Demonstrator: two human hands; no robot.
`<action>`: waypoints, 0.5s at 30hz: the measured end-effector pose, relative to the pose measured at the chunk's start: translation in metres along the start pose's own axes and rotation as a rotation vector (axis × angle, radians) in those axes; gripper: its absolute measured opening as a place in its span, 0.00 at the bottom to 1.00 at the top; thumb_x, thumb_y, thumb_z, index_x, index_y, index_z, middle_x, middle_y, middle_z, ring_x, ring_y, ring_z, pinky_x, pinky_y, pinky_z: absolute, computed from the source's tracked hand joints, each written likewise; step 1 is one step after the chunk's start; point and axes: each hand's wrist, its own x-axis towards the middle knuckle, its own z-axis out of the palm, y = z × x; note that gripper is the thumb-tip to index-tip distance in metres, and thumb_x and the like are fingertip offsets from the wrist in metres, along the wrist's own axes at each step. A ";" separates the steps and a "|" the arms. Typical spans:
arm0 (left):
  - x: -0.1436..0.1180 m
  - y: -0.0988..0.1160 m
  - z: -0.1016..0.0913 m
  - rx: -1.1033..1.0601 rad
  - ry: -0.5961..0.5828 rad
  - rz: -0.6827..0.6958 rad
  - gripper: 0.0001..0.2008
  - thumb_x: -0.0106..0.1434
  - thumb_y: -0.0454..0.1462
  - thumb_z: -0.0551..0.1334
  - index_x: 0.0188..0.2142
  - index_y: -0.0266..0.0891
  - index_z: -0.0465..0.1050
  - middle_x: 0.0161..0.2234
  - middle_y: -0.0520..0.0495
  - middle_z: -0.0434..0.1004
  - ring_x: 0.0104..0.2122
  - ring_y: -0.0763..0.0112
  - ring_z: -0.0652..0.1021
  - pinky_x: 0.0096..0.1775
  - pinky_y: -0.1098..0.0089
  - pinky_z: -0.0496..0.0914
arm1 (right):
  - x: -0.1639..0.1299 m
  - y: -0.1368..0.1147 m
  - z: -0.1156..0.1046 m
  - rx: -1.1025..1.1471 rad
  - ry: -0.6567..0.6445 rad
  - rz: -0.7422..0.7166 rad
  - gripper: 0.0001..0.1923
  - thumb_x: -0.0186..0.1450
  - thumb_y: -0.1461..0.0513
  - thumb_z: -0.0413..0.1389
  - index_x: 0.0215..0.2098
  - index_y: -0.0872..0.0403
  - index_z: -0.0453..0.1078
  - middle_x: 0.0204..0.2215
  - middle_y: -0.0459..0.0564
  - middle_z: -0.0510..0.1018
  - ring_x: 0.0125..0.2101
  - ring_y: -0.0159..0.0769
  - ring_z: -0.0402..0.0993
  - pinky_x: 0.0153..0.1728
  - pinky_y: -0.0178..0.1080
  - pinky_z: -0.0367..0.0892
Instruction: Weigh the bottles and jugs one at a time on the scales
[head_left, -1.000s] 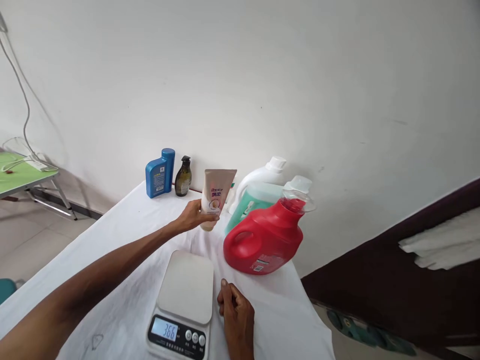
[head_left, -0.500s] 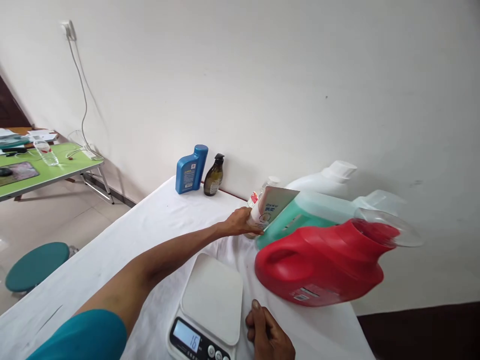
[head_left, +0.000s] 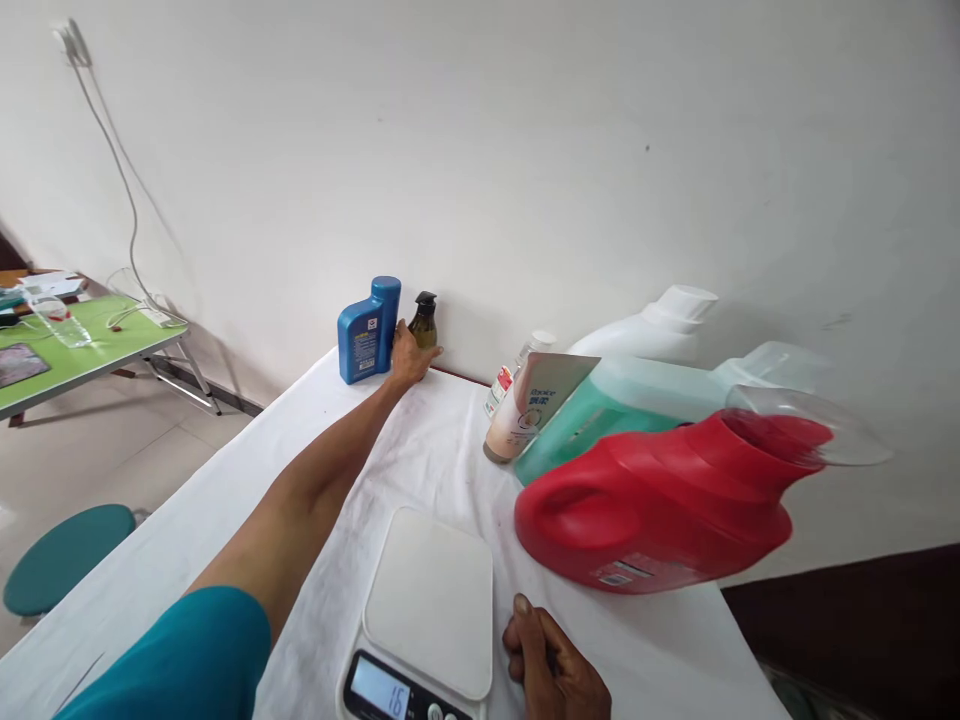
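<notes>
Olive-brown bottle (head_left: 424, 331), black pump (head_left: 426, 299)

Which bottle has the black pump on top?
The small dark bottle at the left hand, just right of the blue bottle. None of the others shows a black pump.

A pale wall (head_left: 525, 150) rises behind the far edge of the counter (head_left: 442, 430). Beyond its left edge, a teal stool (head_left: 67, 560) and a green-topped table (head_left: 127, 330) stand on tiled floor (head_left: 150, 445), under a hanging cord (head_left: 133, 215).
</notes>
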 end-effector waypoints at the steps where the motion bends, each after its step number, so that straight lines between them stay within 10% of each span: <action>1: 0.003 -0.001 0.001 0.001 -0.002 -0.015 0.40 0.52 0.37 0.79 0.60 0.35 0.63 0.61 0.27 0.72 0.64 0.41 0.73 0.63 0.52 0.68 | 0.000 0.000 0.000 0.001 0.000 -0.002 0.38 0.66 0.28 0.49 0.20 0.49 0.64 0.16 0.43 0.66 0.20 0.36 0.63 0.25 0.37 0.63; 8: -0.010 0.010 -0.013 0.019 -0.042 0.058 0.26 0.53 0.36 0.77 0.45 0.39 0.67 0.47 0.40 0.78 0.51 0.53 0.80 0.52 0.58 0.73 | 0.001 -0.001 0.001 0.030 -0.001 -0.012 0.35 0.68 0.32 0.52 0.20 0.49 0.65 0.16 0.43 0.65 0.20 0.35 0.62 0.23 0.36 0.61; 15: -0.078 0.066 -0.094 -0.057 -0.369 0.357 0.26 0.57 0.41 0.77 0.49 0.35 0.71 0.44 0.46 0.76 0.50 0.56 0.81 0.53 0.53 0.75 | 0.004 -0.010 0.000 0.026 -0.022 -0.061 0.35 0.67 0.33 0.51 0.20 0.50 0.68 0.15 0.45 0.68 0.18 0.35 0.65 0.23 0.37 0.61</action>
